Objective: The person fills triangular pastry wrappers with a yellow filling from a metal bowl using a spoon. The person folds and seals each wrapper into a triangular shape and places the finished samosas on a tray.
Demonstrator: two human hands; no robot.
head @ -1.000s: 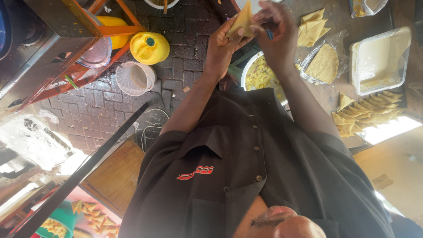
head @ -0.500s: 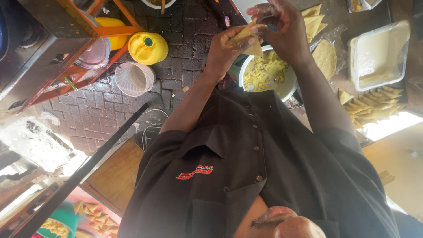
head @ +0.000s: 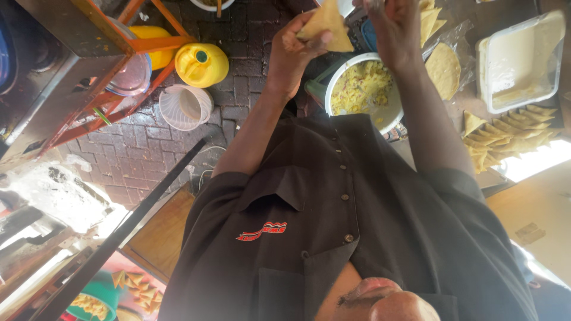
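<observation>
My left hand (head: 290,47) is raised above a white bowl (head: 389,119) of yellow chopped filling and is shut on a folded, triangular pastry cone (head: 326,27). My right hand (head: 397,27) is just to the right of the cone at the top edge, where its fingertips are cut off. A small blue utensil (head: 369,34) shows at its palm and seems to be held. Both arms reach out from my dark buttoned shirt (head: 333,214).
On the table at the right are a round dough sheet in a plastic bag (head: 443,68), a white tray of pale paste (head: 517,65), and rows of folded pastry triangles (head: 505,142). A yellow jerrycan (head: 201,64), clear tub (head: 185,107) and orange metal frame (head: 119,89) stand on the brick floor.
My left hand has lifted the pastry cone higher and away from my right hand. My right hand has risen to the top edge. More of the bowl now shows.
</observation>
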